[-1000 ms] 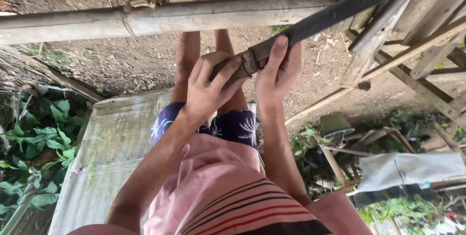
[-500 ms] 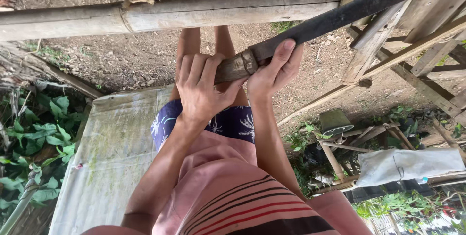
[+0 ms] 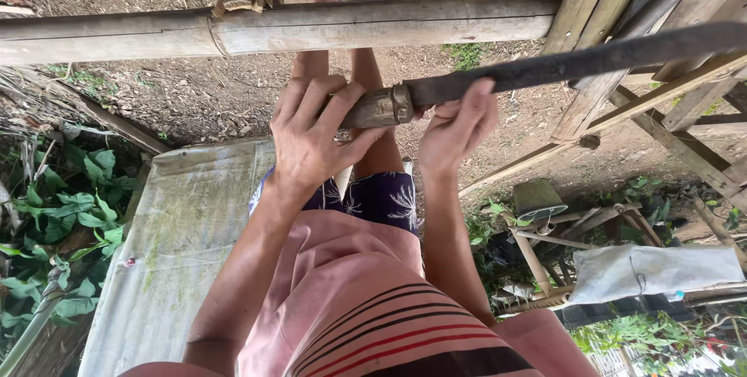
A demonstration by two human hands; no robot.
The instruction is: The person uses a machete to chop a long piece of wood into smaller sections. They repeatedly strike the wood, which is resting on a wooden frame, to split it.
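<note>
A thick pale bamboo pole (image 3: 311,27) lies crosswise above everything. Below it, the left hand (image 3: 311,140) has its grip clamped on the worn brown wooden handle (image 3: 373,108) of a long dark metal blade (image 3: 583,62). Just beside, the right hand (image 3: 455,128) pinches the blade near the handle's metal collar; the blade runs rightward past weathered wooden slats (image 3: 661,105).

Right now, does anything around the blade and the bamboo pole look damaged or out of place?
Nothing stands out. The left hand grips the knife handle, the right hand pinches the dark blade, and the bamboo pole looks whole.
</note>
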